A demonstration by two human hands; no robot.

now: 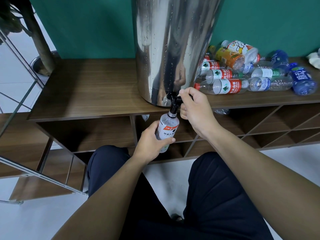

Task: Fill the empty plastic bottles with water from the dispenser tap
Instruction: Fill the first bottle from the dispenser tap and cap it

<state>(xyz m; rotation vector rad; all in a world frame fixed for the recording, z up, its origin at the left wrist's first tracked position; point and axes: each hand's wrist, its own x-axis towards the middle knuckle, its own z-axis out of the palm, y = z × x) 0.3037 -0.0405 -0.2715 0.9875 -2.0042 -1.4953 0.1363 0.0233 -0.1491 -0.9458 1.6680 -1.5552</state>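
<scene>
A tall shiny steel dispenser (173, 49) stands on a wooden shelf top (90, 90). Its black tap (173, 103) juts out over the shelf's front edge. My right hand (194, 108) grips the tap's lever, fingers curled round it. Below, my left hand (151, 142) holds a clear plastic bottle (167, 129) with a white label, tilted, its open mouth right under the tap's spout. The water level in the bottle is hard to tell.
A heap of empty plastic bottles (251, 71) lies on the shelf right of the dispenser, red, blue and orange labels among them. Open cubbies (259, 129) run under the shelf. A glass and metal rack (26, 118) stands at left. My knees are below.
</scene>
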